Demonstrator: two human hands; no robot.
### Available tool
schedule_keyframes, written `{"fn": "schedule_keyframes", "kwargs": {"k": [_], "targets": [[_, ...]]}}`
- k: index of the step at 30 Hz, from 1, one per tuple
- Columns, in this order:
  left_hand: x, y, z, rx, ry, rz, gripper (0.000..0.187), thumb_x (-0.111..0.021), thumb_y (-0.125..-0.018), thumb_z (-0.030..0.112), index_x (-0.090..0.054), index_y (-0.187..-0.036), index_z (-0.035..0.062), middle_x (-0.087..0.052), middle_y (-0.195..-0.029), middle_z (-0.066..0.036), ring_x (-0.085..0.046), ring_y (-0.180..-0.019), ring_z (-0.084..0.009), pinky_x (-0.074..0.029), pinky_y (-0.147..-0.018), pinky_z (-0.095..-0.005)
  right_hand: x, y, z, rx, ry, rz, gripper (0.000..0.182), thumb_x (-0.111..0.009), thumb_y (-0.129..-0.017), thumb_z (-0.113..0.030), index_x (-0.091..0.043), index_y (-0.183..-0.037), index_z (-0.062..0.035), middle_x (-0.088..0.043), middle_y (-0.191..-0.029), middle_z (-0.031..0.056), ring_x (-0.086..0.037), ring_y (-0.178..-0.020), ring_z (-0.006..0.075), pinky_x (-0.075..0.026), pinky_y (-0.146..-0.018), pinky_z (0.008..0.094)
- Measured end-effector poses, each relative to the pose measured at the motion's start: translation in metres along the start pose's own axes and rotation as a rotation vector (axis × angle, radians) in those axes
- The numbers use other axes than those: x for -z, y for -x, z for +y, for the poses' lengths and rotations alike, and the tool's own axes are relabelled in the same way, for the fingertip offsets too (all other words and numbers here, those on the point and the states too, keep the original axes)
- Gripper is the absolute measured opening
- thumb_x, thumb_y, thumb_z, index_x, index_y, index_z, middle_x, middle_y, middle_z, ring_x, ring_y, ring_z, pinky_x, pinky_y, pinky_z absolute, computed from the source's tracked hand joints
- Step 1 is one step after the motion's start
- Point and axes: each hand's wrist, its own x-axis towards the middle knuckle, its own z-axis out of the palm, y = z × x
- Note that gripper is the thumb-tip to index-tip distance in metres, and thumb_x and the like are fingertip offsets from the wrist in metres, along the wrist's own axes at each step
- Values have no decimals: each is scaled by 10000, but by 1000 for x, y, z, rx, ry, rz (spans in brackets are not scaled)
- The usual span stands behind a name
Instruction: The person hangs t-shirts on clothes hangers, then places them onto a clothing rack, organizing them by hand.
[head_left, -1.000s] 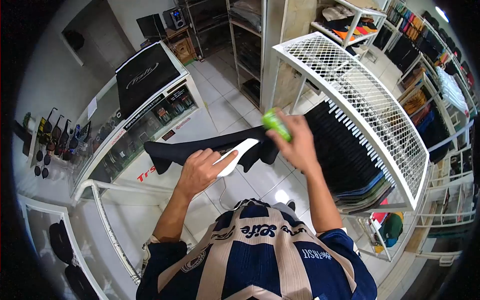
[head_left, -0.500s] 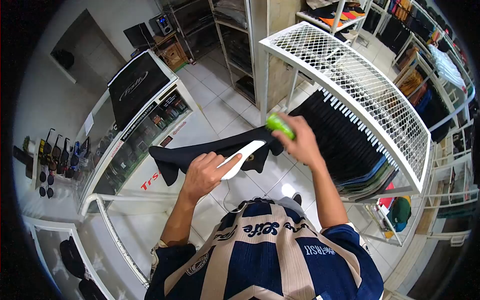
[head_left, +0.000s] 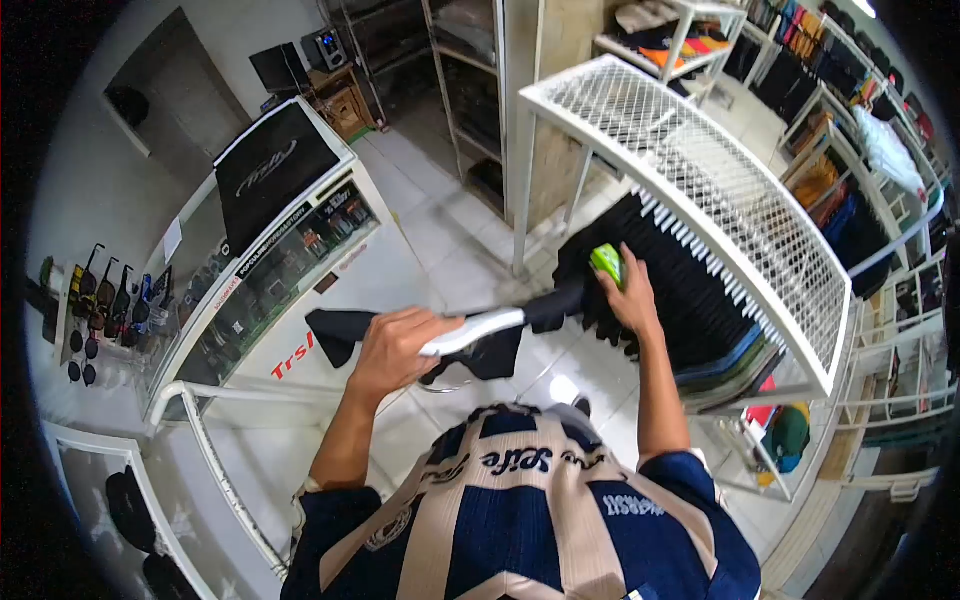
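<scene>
A white clothes hanger carries a black garment, which hangs loosely over the floor in front of my body. My left hand is closed around the hanger's near end. My right hand grips a small bright green object whose exact kind I cannot make out. That hand is off to the right of the held garment, in front of the row of black clothes on the rack. Part of the held garment is hidden behind my left hand.
A white rack with a mesh top stands to the right. A glass display counter with a black cloth on top is at the left, beside a white rail. Sunglasses hang at far left. Shelves rise behind.
My right hand has moved right with the green object, away from the garment and toward the rack. My left hand has shifted slightly left, and the hanger lies at a flatter angle.
</scene>
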Motion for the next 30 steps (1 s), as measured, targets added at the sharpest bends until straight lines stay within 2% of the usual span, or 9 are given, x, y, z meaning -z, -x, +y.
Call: {"fn": "schedule_keyframes", "kwargs": {"k": [4, 8, 10, 12, 16, 20, 21, 24, 30], "targets": [[16, -12, 2, 106, 252, -33, 202, -856, -698, 99, -734, -852, 55, -708, -747, -86, -678, -641, -262, -510, -588, -360, 18, 17, -42, 148, -616, -337, 593, -714, -918, -229, -534, -1449, -36, -632, -1304, 140, -594, -1201, 228, -449, -1053, 362], [22, -41, -9, 203, 268, -15, 357, -953, -668, 270, -696, -777, 48, -693, -699, -98, -668, -613, -288, -514, -605, -370, 25, 36, -97, 244, -529, -918, 790, -917, -702, -214, -580, -1392, -28, -675, -1190, 91, -613, -1073, 189, -474, -999, 316], [23, -51, -23, 329, 173, -46, 471, -988, -601, 274, -706, -896, 39, -731, -877, -98, -711, -817, -257, -538, -756, -354, 1, 43, -86, 146, -764, -893, 734, -894, -685, -134, -597, -1344, -8, -657, -1132, 36, -586, -995, 141, -471, -943, 279], [5, -64, -32, 132, -26, 322, 652, -975, -623, 282, -662, -1134, 24, -708, -1080, -127, -677, -984, -261, -520, -846, -369, -4, 52, -91, 11, -774, -771, 709, -881, -690, -110, -594, -1328, 1, -647, -1123, 25, -576, -991, 135, -462, -936, 268], [-68, -53, -45, 761, 462, 362, 864, -928, -753, 373, -464, -1368, -18, -642, -1085, -157, -668, -895, -231, -562, -789, -377, -35, 63, -99, 139, -764, -434, 663, -832, -695, -78, -577, -1301, 11, -650, -1087, 34, -590, -989, 152, -474, -932, 278], [-108, -59, -38, 732, 731, 538, 685, -857, -846, 275, -451, -1298, -41, -681, -926, -108, -683, -784, -183, -560, -712, -329, -42, 74, -122, 111, -588, -372, 712, -800, -703, -132, -528, -1349, -11, -703, -1100, 162, -680, -1029, 261, -512, -942, 347], [-109, -62, -47, 749, 680, 560, 544, -810, -879, 217, -505, -1248, -43, -704, -887, -106, -690, -787, -157, -556, -706, -323, -48, 74, -123, 210, -512, -331, 726, -828, -745, -222, -505, -1368, -36, -702, -1110, 236, -696, -1069, 367, -518, -947, 405], [-87, -63, -45, 829, 550, 417, 339, -664, -985, 265, -594, -1190, 4, -741, -866, -117, -728, -692, -206, -572, -678, -348, -30, 74, -141, 179, -427, -461, 732, -827, -809, -328, -480, -1388, -47, -690, -1147, 259, -671, -1114, 429, -505, -971, 446], [-60, -46, -29, 752, 401, 295, 389, -506, -1070, 377, -585, -1083, -3, -697, -797, -154, -694, -698, -271, -522, -679, -411, -41, 35, -134, 521, -245, 108, 722, -730, -924, -221, -377, -1513, 1, -556, -1184, 256, -593, -1059, 455, -489, -925, 506]]}}
